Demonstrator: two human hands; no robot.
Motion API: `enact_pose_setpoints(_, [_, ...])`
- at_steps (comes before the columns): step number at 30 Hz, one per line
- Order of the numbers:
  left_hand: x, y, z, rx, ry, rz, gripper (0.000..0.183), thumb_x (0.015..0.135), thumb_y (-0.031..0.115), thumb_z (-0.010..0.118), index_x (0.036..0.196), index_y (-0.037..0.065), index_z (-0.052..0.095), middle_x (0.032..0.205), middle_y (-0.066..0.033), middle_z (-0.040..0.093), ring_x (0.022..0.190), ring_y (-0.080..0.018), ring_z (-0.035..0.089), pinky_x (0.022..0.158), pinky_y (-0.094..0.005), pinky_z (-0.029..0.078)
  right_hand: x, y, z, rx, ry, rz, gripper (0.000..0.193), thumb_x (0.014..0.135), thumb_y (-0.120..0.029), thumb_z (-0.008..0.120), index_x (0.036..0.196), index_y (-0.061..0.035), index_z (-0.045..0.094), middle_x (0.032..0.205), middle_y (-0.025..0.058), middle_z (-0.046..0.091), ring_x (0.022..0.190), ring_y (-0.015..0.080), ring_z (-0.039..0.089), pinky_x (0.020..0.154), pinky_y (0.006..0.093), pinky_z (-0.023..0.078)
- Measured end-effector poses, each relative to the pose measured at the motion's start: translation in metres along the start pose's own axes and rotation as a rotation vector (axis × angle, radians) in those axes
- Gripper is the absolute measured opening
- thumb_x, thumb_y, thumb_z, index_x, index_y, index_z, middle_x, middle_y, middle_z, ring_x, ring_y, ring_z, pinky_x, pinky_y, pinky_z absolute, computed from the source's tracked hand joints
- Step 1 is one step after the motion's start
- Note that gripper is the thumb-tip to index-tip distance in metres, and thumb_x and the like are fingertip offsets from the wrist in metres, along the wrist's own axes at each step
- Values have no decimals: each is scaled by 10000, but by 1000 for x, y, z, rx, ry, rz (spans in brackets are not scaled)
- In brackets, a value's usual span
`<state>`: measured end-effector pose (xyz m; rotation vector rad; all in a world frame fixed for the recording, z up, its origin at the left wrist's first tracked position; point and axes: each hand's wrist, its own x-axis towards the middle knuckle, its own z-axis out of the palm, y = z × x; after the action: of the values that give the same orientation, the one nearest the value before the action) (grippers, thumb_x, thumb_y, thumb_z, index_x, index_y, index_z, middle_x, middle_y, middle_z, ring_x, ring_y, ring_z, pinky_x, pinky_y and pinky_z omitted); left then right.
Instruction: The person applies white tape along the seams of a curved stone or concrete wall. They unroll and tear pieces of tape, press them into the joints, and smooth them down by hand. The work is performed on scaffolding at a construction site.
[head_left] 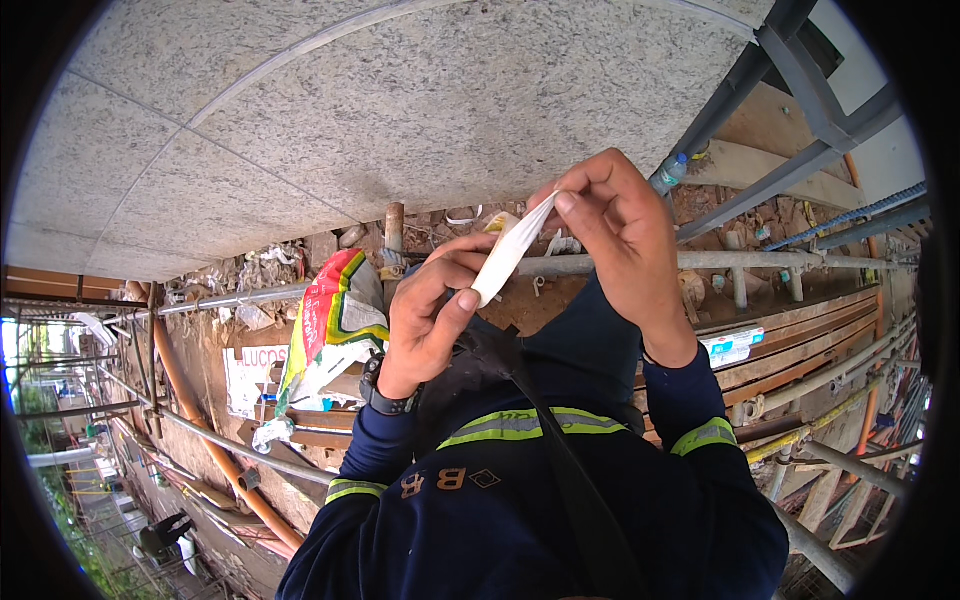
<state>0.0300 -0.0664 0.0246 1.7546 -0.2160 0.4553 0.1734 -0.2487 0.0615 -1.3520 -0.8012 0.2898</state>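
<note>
White, narrow strip of thin, flexible material (pixel 515 255) was found stretched between the person's two bare hands, in front of the torso. The left hand (pixel 428 312) pinched its broader lower end between thumb and fingers; the right hand (pixel 630 232) held the gathered upper end between thumb and forefinger. A curled cream piece with a yellowish inner face (pixel 499 222) showed just beside the strip; whether the two were joined could not be told. In the inspector's judgement, sound handling called for even, moderate tension, the puckered end spread flat, and both thumbs set near the edges so that the strip did not twist or tear. Clearance from the grey, speckled, stone-like panel (pixel 400 110) appeared advisable.
</note>
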Motion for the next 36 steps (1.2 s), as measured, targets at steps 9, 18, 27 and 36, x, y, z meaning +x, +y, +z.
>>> enact_pose_setpoints(9, [-2, 3, 1, -140, -7, -26, 299, 1011, 247, 470, 831, 17, 531, 926, -154, 694, 1044, -325, 629, 912, -418, 473, 1, 4, -1, 96, 5, 11, 61, 1030, -46, 552, 1045, 2, 519, 896, 77, 674, 861, 99, 665, 758, 264, 566])
enact_pose_setpoints(18, [-4, 1, -5, -102, -45, 22, 281, 972, 237, 496, 812, 9, 533, 932, -156, 701, 1078, -344, 625, 942, -445, 464, 3, 3, -9, 118, 17, 1, 76, 1049, -81, 522, 1074, -9, 517, 914, 103, 683, 872, 145, 692, 768, 288, 592])
enact_pose_setpoints(27, [-7, 3, -11, 12, -85, 66, 205, 921, 178, 517, 832, 1, 565, 946, -152, 719, 1188, -391, 612, 1032, -490, 442, 5, 1, -16, 120, 94, -1, 76, 1050, -89, 525, 1080, -19, 525, 901, 86, 670, 847, 146, 689, 757, 289, 590])
enact_pose_setpoints(36, [-14, 3, -8, -74, 2, -166, 303, 955, 266, 529, 906, -23, 604, 972, -160, 713, 1195, -367, 621, 995, -432, 465, -3, -8, -13, 195, 29, 21, 104, 1065, -129, 495, 1116, -39, 487, 916, 70, 641, 862, 142, 696, 769, 313, 607])
